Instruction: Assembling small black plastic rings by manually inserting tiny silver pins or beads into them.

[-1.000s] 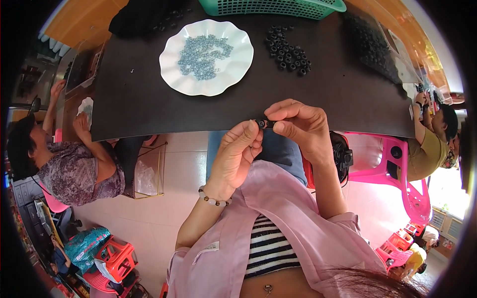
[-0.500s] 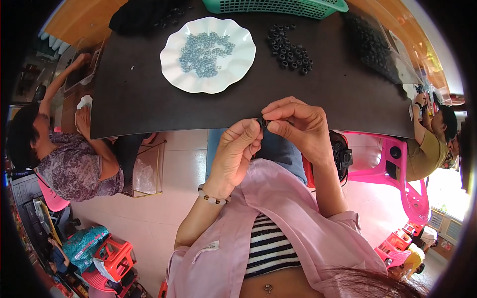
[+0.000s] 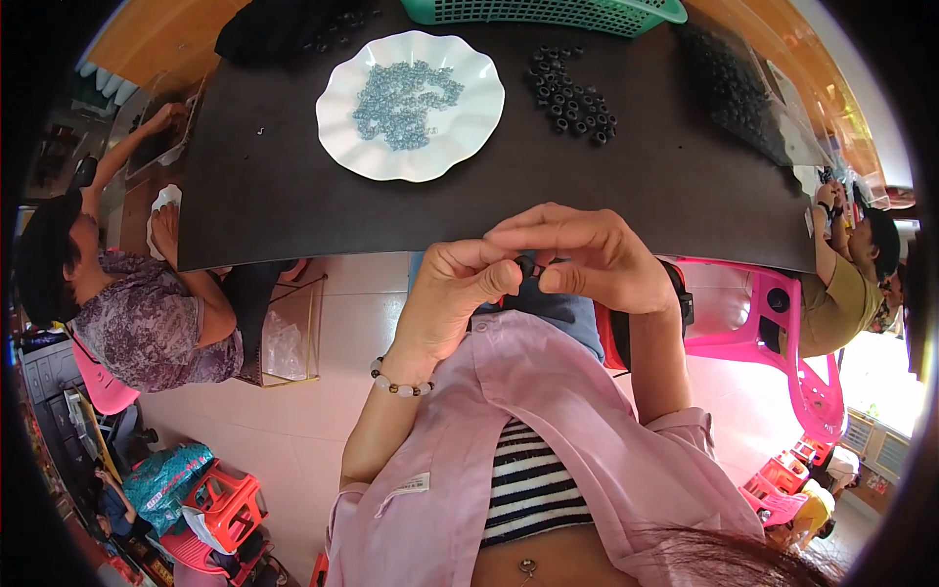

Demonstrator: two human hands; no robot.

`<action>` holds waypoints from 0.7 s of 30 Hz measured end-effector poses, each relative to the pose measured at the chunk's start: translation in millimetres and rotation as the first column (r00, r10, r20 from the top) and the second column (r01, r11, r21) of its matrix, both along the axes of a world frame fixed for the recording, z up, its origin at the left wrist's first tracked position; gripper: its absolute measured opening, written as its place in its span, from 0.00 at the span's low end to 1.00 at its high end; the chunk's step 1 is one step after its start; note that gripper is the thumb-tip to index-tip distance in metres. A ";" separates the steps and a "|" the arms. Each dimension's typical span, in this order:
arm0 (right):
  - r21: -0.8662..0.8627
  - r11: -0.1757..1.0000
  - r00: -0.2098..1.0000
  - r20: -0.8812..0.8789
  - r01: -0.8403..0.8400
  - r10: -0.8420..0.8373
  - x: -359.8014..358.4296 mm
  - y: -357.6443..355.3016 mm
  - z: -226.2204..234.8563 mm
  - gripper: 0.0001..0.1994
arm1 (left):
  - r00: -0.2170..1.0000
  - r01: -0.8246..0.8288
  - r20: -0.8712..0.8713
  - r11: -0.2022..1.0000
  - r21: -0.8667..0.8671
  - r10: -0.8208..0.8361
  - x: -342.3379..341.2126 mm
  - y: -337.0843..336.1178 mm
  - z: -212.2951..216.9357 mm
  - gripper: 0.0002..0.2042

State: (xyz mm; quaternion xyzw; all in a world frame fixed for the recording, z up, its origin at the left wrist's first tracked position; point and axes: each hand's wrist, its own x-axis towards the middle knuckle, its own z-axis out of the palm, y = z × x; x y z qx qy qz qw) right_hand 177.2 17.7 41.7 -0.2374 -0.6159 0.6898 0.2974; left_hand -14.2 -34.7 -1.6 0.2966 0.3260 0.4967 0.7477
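Note:
My left hand (image 3: pixel 452 298) and my right hand (image 3: pixel 585 256) meet just below the near edge of the dark table (image 3: pixel 245 205). Together they pinch a small black ring-shaped part (image 3: pixel 526 266) between thumbs and fingertips. It is mostly hidden by my fingers. A beaded bracelet (image 3: pixel 399 383) circles my left wrist. On the table ahead stands a white scalloped plate (image 3: pixel 344 145) holding several small silver-blue metal pieces (image 3: pixel 403 98). To its right lies a loose pile of black ring parts (image 3: pixel 571 96).
A green mesh basket (image 3: pixel 548 12) stands at the table's far edge, clear bags of black parts (image 3: pixel 736 88) at the right. One person sits at the left (image 3: pixel 137 323), another at the right (image 3: pixel 843 274). A pink plastic stool (image 3: pixel 782 342) is beside me.
Both hands have dropped slightly lower and nearer to my body, still pinching the small black part. The person at the left has reached an arm out toward the table's left side.

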 end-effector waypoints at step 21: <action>0.019 0.976 0.967 -0.136 0.219 -0.214 -11.5 -19.0 -17.9 0.12 | 0.995 -0.100 0.006 0.995 0.010 0.100 8.4 -10.7 6.9 0.12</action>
